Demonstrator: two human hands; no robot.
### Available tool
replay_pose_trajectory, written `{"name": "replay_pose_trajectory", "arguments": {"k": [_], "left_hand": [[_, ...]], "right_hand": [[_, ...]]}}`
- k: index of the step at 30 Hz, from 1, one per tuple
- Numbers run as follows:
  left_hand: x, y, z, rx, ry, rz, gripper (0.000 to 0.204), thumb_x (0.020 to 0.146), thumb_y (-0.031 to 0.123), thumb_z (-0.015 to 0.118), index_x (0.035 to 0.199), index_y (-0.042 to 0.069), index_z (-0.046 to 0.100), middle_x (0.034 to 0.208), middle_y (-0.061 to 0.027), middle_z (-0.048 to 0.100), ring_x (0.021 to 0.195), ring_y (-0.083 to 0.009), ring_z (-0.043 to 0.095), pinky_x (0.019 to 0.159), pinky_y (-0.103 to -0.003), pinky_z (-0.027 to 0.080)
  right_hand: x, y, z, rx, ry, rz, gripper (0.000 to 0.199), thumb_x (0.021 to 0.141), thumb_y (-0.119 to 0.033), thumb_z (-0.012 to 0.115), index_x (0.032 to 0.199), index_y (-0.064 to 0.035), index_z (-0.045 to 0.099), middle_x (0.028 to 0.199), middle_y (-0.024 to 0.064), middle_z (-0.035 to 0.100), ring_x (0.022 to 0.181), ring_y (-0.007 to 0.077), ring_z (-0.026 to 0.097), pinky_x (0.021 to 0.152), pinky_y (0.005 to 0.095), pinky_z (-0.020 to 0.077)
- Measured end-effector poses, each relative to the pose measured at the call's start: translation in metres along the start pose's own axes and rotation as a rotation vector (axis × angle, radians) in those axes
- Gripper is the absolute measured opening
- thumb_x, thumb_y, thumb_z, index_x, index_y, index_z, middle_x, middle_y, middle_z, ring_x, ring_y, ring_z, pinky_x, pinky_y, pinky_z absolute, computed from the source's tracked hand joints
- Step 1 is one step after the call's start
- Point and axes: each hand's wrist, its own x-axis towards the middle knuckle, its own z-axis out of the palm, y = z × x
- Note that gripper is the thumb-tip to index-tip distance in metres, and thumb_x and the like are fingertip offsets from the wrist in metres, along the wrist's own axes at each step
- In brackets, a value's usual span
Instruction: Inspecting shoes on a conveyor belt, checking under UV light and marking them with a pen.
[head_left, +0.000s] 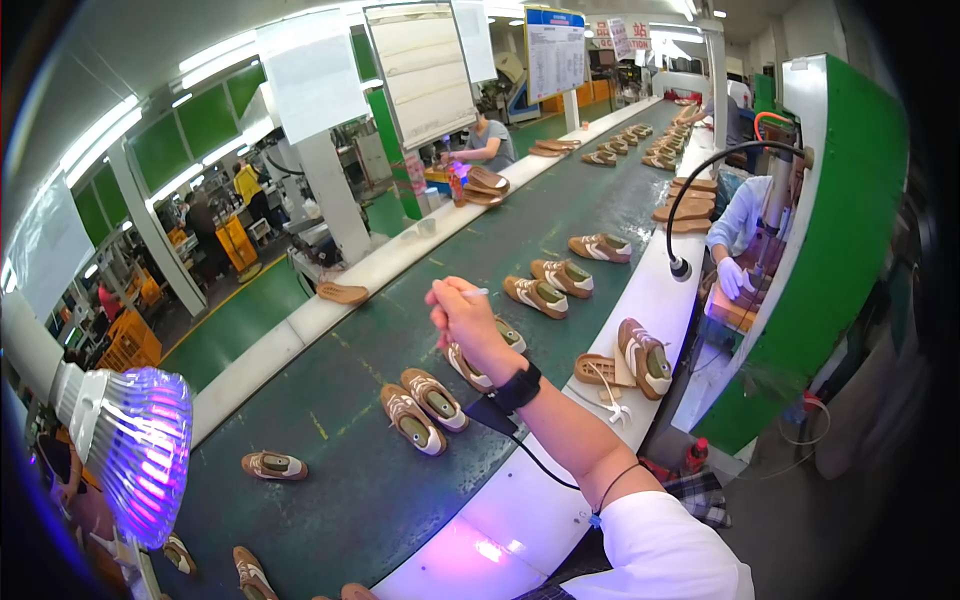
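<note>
My right hand [467, 322] reaches over the green conveyor belt, its fingers closed around a thin white stick [477, 292], of which only a short end shows. A black watch is on that wrist. Just beyond and under the hand sits a pair of brown and white sneakers [468, 368], partly hidden by the wrist. To its left another pair of sneakers [412, 418] stands on the belt, and farther up are two more sneakers [535, 296]. My left hand is out of view.
A brown sneaker [644, 358] leans beside a tan sole [595, 369] and white cord on the right ledge. A black gooseneck [680, 268] bends over that ledge. A lit purple lamp [140, 450] hangs at left. A co-worker's gloved hand [733, 278] works inside the green booth.
</note>
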Motion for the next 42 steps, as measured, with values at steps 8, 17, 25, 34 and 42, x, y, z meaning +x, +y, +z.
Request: {"name": "replay_pose_trajectory", "arguments": {"k": [8, 17, 25, 34, 42], "left_hand": [[0.012, 0.03, 0.045, 0.081, -0.053, -0.011, 0.073, 0.068, 0.005, 0.06, 0.135, -0.002, 0.033, 0.127, -0.0206, 0.046, 0.115, -0.0305, 0.046, 0.099, -0.036, 0.035], [-0.048, 0.037, 0.042, 0.219, -0.04, -0.222, 0.072, 0.069, 0.005, 0.06, 0.135, -0.002, 0.033, 0.128, -0.0207, 0.045, 0.116, -0.0301, 0.045, 0.1, -0.036, 0.035], [-0.085, -0.058, 0.122, 0.392, -0.19, -0.151, 0.096, 0.061, 0.038, 0.074, 0.133, -0.008, 0.03, 0.137, -0.032, 0.03, 0.128, -0.0434, 0.03, 0.109, -0.047, 0.021], [-0.087, -0.006, 0.118, 0.411, -0.413, -0.268, 0.112, 0.061, 0.053, 0.075, 0.136, -0.011, 0.023, 0.143, -0.0382, 0.007, 0.136, -0.0474, 0.003, 0.111, -0.049, 0.009], [-0.09, -0.018, 0.113, 0.432, -0.44, -0.165, 0.113, 0.063, 0.055, 0.074, 0.138, -0.01, 0.02, 0.143, -0.0394, 0.001, 0.136, -0.0495, 0.001, 0.111, -0.051, 0.008]], "right_hand": [[0.036, -0.008, -0.051, 0.058, 0.131, -0.023, 0.024, 0.09, -0.026, 0.052, 0.074, -0.0083, 0.051, 0.051, -0.0024, 0.045, 0.036, 0.0053, 0.037, 0.031, 0.022, 0.0346], [0.079, 0.039, -0.079, 0.05, 0.194, -0.03, 0.017, 0.088, -0.021, 0.053, 0.078, -0.0078, 0.051, 0.056, -0.0008, 0.047, 0.04, 0.0062, 0.04, 0.036, 0.0208, 0.0366], [-0.049, 0.258, -0.079, -0.869, -0.359, 0.359, 0.031, 0.085, -0.024, 0.057, 0.105, -0.0001, 0.055, 0.092, 0.0195, 0.064, 0.086, 0.0293, 0.064, 0.074, 0.0367, 0.0511], [-0.055, 0.361, -0.026, -1.168, -0.299, 0.189, 0.076, 0.074, -0.017, 0.068, 0.13, 0.0112, 0.025, 0.131, 0.0337, 0.033, 0.126, 0.0481, 0.029, 0.103, 0.0484, 0.0311], [-0.056, 0.362, -0.019, -1.302, -0.302, 0.36, 0.077, 0.067, -0.012, 0.07, 0.127, 0.0098, 0.027, 0.126, 0.0288, 0.04, 0.107, 0.0394, 0.047, 0.087, 0.0478, 0.0437]]}}
